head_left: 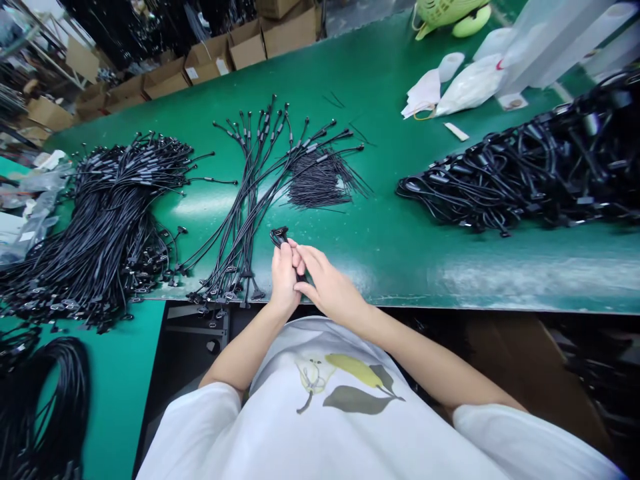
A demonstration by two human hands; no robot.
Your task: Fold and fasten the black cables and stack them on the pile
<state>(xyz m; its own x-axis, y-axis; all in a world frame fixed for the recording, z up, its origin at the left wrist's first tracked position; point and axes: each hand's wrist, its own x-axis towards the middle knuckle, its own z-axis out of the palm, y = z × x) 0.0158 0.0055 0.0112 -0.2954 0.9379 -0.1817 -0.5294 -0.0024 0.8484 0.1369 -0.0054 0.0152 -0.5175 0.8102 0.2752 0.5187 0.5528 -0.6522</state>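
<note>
A folded black cable [280,235] is in my hands at the near side of the green table. My left hand [285,283] wraps round it, and a plug sticks out above the fingers. My right hand [330,283] lies against the left, its thumb and fingers closing on the dark lower part of the cable between the hands. The fingers cover most of the bundle. Just left of my hands lie several loose straight cables [243,220] with plugs at both ends. Beyond them is a pile of thin black ties [320,177].
A large heap of straight cables [107,213] covers the table's left. On the right are many bundled cables [510,173]. White plastic bags [473,87] and a green basket [445,13] stand at the back right. Cardboard boxes [210,60] line the far edge. A cable coil [75,400] lies lower left.
</note>
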